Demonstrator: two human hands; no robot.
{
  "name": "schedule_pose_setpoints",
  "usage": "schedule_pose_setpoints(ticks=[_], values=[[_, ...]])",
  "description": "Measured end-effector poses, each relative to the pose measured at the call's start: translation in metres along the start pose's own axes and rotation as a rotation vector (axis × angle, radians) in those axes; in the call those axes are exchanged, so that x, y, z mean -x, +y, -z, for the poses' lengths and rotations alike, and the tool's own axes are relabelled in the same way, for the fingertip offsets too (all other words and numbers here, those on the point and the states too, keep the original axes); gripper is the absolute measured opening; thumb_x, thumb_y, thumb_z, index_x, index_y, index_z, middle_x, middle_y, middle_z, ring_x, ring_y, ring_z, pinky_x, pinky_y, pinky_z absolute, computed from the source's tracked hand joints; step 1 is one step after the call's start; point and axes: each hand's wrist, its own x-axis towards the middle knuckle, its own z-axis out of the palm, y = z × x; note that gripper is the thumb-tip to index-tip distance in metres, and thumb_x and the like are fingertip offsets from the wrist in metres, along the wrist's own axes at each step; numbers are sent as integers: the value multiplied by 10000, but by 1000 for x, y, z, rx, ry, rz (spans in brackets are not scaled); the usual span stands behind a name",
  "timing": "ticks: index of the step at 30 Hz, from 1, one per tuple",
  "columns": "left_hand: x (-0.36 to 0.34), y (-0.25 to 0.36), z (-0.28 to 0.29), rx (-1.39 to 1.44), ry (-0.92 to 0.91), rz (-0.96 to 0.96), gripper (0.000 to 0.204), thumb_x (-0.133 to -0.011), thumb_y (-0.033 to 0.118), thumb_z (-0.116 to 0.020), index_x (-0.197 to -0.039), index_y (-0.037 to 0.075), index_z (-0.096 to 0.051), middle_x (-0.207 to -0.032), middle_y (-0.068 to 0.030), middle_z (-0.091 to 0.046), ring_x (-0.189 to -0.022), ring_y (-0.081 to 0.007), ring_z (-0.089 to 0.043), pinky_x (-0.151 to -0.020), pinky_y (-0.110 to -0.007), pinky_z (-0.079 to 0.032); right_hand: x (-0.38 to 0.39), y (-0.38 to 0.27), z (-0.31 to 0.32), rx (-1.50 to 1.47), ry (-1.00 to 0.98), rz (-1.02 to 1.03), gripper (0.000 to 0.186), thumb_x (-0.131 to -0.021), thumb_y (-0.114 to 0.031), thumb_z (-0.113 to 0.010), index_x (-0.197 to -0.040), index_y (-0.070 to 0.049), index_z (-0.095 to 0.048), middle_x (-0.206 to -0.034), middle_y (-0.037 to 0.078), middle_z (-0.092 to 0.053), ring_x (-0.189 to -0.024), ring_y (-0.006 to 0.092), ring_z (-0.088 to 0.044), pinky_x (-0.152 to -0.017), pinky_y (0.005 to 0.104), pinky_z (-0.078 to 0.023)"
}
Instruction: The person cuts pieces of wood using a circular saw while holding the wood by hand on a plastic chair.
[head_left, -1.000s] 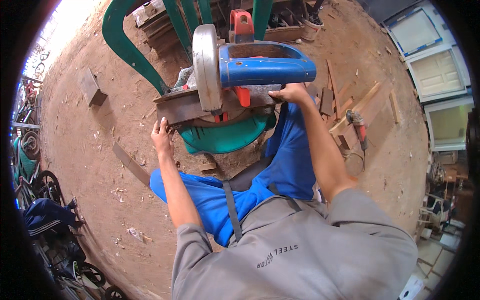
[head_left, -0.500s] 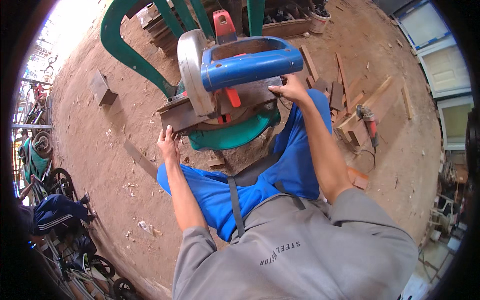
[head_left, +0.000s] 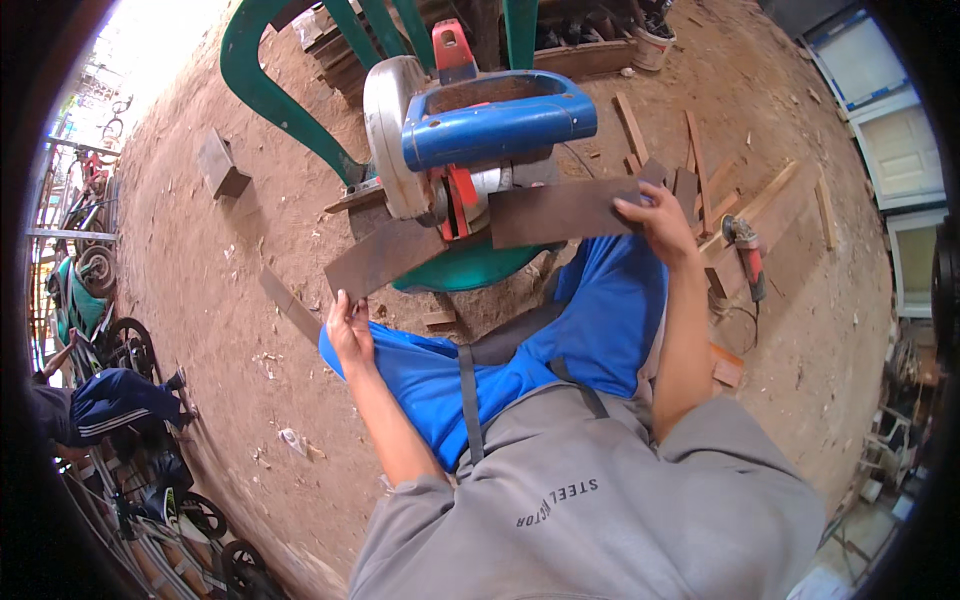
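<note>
A mitre saw with a blue handle (head_left: 500,125) and a grey blade guard (head_left: 390,140) stands on a green plastic chair (head_left: 465,272) in front of me. My left hand (head_left: 350,330) pinches the near left end of a dark brown board (head_left: 383,260), whose other end lies by the red part of the saw. A second dark board (head_left: 555,213) is gripped at its right end by my right hand (head_left: 662,222). This board is held in front of the saw, right of the blade area. Its left end is apart from the first board.
Wood offcuts (head_left: 700,150) and an angle grinder (head_left: 745,255) with a cord lie on the dirt floor at right. A short wood block (head_left: 220,165) sits at left. Behind the saw are a wooden box (head_left: 585,58) and a bucket (head_left: 654,45). Another person's leg (head_left: 120,405) shows far left.
The wood, seen earlier lying across the saw in both hands, now shows as two separate boards. My right hand has moved right and nearer with one; the left board has tilted.
</note>
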Motion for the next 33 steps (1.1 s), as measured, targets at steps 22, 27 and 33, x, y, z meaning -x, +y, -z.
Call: schedule_pose_setpoints(ticks=[22, 27, 33], values=[[153, -82, -106, -7, -422, 364, 339, -1085, 167, -582, -1373, -4, -526, -1321, -123, -671, -1180, -226, -675, -988, -374, -566, 115, 69, -29, -23, -5, 122, 528, -919, -125, -819, -1343, -8, -526, -1161, 92, -688, -1096, 172, -643, -941, 307, -521], [155, -89, -140, 92, -539, 422, 458, -1139, 369, -433, -1399, 0, -506, -1414, -140, -617, -1290, -225, -612, -1075, -367, -515, 122, 67, -6, -141, 104, 50, 643, -956, -124, -781, -1457, -14, -392, -1254, 136, -671, -1121, 190, -642, -978, 319, -517], [162, -91, -183, -132, -769, 467, 674, -1101, 529, -444, -1515, -4, -445, -1539, -141, -521, -1395, -315, -526, -1158, -459, -413, 120, 57, 47, -470, 254, 138, 479, -965, -69, -736, -1393, 52, -555, -1297, 140, -670, -1166, 235, -656, -1026, 356, -522]])
